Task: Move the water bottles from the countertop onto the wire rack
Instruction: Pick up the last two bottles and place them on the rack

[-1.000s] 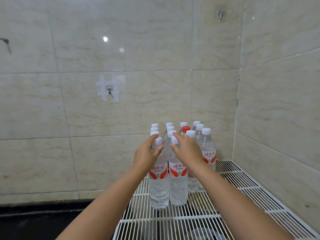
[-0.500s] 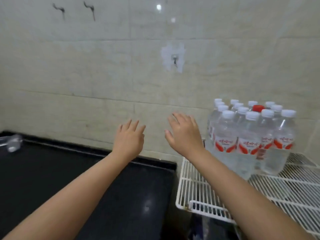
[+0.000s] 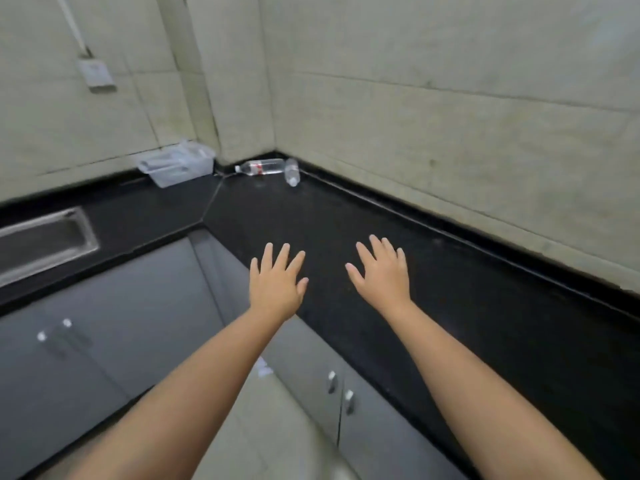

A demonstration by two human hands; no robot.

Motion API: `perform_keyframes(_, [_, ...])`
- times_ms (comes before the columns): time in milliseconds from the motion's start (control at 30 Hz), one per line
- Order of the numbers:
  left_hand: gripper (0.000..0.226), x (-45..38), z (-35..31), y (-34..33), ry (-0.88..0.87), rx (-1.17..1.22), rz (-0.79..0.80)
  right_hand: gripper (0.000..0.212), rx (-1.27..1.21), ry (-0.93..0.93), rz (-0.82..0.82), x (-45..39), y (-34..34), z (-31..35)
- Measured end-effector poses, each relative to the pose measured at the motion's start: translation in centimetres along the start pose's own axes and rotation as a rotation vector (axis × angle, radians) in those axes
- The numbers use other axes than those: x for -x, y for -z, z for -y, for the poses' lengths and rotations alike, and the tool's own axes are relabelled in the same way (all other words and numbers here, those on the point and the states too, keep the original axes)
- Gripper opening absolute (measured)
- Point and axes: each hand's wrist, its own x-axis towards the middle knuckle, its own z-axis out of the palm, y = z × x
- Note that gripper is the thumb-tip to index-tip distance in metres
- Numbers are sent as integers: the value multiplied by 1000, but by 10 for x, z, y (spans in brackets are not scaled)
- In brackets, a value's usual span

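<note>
Two clear water bottles lie on their sides in the far corner of the black countertop: one with a red label pointing left, and a second right beside it pointing toward me. My left hand and my right hand reach out side by side over the counter's near part, palms down, fingers spread, holding nothing. Both hands are well short of the bottles. The wire rack is out of view.
A clear plastic box sits against the wall left of the bottles. A steel sink is set in the counter at far left. Grey cabinet doors with knobs run below the counter edge. Tiled walls enclose the corner.
My hands let go of the bottles on the rack and opened. The view swung left from the rack to the counter corner, with both arms now stretched over the black counter.
</note>
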Motion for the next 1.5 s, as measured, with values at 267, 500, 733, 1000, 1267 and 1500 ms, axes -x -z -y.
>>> perform_keyframes(267, [54, -60, 122, -47, 174, 78, 112, 54, -30, 82, 212, -88, -106, 97])
perform_keyframes(500, [56, -207, 199, -62, 150, 48, 164, 53, -74, 17, 278, -230, -179, 132])
perform_keyframes(733, [58, -361, 268, -56, 93, 51, 141, 52, -80, -93, 259, -384, -213, 142])
perform_keyframes(1000, [59, -558, 356, -95, 6, 28, 190, 52, -8, -269, 275, -530, -274, 142])
perform_keyframes(1267, [62, -751, 372, -149, -225, 71, 271, 51, -25, -533, 247, -671, -331, 143])
perform_keyframes(1500, [61, -863, 353, -188, -334, 162, 268, 71, -2, -662, 294, -752, -384, 130])
